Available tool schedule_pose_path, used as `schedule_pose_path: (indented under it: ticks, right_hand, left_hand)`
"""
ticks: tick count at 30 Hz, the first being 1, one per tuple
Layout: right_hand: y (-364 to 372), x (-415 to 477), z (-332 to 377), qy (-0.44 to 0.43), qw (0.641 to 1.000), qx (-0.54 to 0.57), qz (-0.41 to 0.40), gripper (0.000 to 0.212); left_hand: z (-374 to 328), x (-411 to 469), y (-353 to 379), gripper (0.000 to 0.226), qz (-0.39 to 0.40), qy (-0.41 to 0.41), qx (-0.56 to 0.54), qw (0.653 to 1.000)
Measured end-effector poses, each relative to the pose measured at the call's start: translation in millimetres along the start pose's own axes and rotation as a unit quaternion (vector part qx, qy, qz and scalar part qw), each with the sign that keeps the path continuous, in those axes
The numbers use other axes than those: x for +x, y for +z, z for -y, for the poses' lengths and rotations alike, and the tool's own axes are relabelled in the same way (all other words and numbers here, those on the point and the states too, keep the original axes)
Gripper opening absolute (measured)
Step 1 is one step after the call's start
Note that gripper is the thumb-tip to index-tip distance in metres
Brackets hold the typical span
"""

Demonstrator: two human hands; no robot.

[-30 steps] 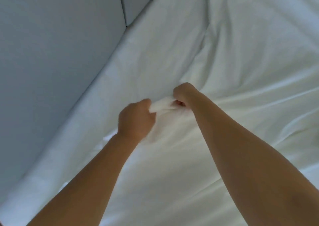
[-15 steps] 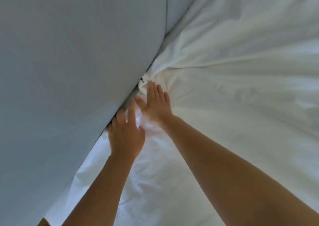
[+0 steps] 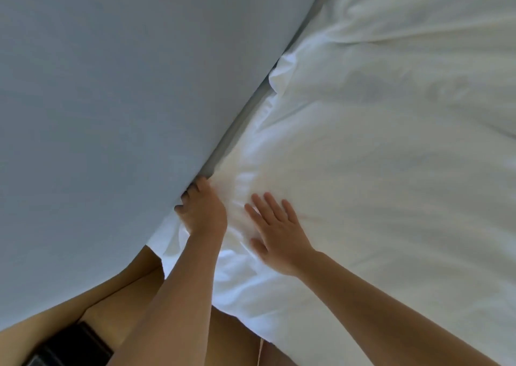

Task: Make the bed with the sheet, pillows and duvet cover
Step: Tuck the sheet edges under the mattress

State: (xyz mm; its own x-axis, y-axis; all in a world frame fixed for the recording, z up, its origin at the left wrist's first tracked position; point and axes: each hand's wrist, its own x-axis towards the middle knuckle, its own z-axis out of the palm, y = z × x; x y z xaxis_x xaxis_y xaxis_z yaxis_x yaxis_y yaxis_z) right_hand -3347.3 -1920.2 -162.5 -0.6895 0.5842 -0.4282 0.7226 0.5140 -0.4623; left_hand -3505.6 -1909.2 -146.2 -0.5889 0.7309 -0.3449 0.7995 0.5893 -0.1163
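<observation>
The left hand (image 3: 202,210) is placed at the gap between the grey-blue padded panel (image 3: 111,86) and the white sheet (image 3: 377,170). Its fingers are curled into that gap with the tips hidden, so whether cloth is gripped cannot be told. The right hand (image 3: 279,233) is laid flat, fingers straight and spread, on the wrinkled sheet just beside the panel; two hands and one sheet are counted.

Bedroom: white sheet (image 3: 391,147) w/ creases beside padded blue-grey headboard (image 3: 111,86).
</observation>
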Motion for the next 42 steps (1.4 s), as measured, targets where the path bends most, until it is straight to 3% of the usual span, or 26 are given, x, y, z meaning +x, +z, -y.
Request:
schedule_pose_path:
  ticks: [1, 3, 5, 8, 10, 12, 16, 19, 23, 26, 27, 30, 31, 38, 41, 42]
  right_hand:
    - [5.9, -17.3, 0.2, 0.017, 1.0, 0.005, -0.005, 0.064]
    - [17.1, -57.7, -5.8, 0.08, 0.996, 0.021, -0.021, 0.062]
    - [27.2, -105.9, -16.8, 0.149, 0.988, 0.029, -0.031, 0.059]
    - [44.1, -184.4, -32.3, 0.248, 0.967, 0.052, -0.03, 0.059]
    - [57.1, -240.6, -39.7, 0.344, 0.934, 0.087, -0.033, 0.063]
    - [70.9, -280.8, -45.2, 0.434, 0.889, 0.143, -0.037, 0.064]
    - [99.6, -371.1, -55.3, 0.548, 0.806, 0.221, -0.037, 0.063]
    - [125.1, -427.9, -64.7, 0.584, 0.764, 0.27, -0.05, 0.062]
    - [158.3, -495.5, -90.3, 0.598, 0.735, 0.31, -0.08, 0.059]
    - [177.9, -556.5, -125.3, 0.614, 0.708, 0.316, -0.148, 0.054]
    - [183.2, -580.6, -138.0, 0.631, 0.682, 0.312, -0.198, 0.05]
    - [196.4, -655.5, -170.4, 0.684, 0.547, 0.309, -0.371, 0.038]
    - [200.8, -675.1, -179.1, 0.686, 0.517, 0.321, -0.398, 0.036]
    - [223.9, -717.7, -209.9, 0.688, 0.475, 0.374, -0.402, 0.026]
    - [225.3, -718.0, -212.8, 0.678, 0.492, 0.391, -0.381, 0.004]
    - [226.0, -718.4, -212.7, 0.669, 0.505, 0.399, -0.371, 0.005]
  left_hand:
    - [-7.6, -13.2, 0.7, 0.053, 0.01, -0.005, -0.009, 1.0]
    - [-26.4, -55.2, 6.2, 0.073, -0.002, 0.078, -0.039, 0.996]
    - [-45.5, -115.7, 13.9, 0.071, 0.019, 0.196, -0.057, 0.979]
    - [-63.8, -210.9, 28.3, 0.06, 0.147, 0.311, -0.062, 0.937]
    - [-68.3, -265.4, 42.0, 0.056, 0.225, 0.34, -0.043, 0.912]
    - [-62.0, -294.5, 53.8, 0.056, 0.283, 0.315, -0.035, 0.905]
    - [-70.7, -344.3, 69.6, 0.059, 0.325, 0.361, -0.02, 0.874]
    - [-92.6, -379.4, 80.2, 0.06, 0.347, 0.402, 0.01, 0.847]
    - [-136.1, -438.0, 97.5, 0.059, 0.337, 0.43, 0.035, 0.837]
    - [-175.9, -497.7, 116.9, 0.058, 0.342, 0.449, 0.051, 0.824]
    - [-189.2, -520.3, 124.0, 0.057, 0.349, 0.451, 0.051, 0.82]
    - [-226.9, -592.7, 143.2, 0.055, 0.379, 0.454, 0.034, 0.805]
    - [-238.5, -614.9, 148.1, 0.054, 0.392, 0.453, 0.028, 0.8]
    - [-301.4, -702.2, 169.5, 0.046, 0.406, 0.451, 0.026, 0.794]
    - [-321.9, -718.0, 169.2, 0.04, 0.396, 0.45, 0.014, 0.8]
    - [-329.1, -723.9, 168.4, 0.037, 0.396, 0.443, -0.002, 0.804]
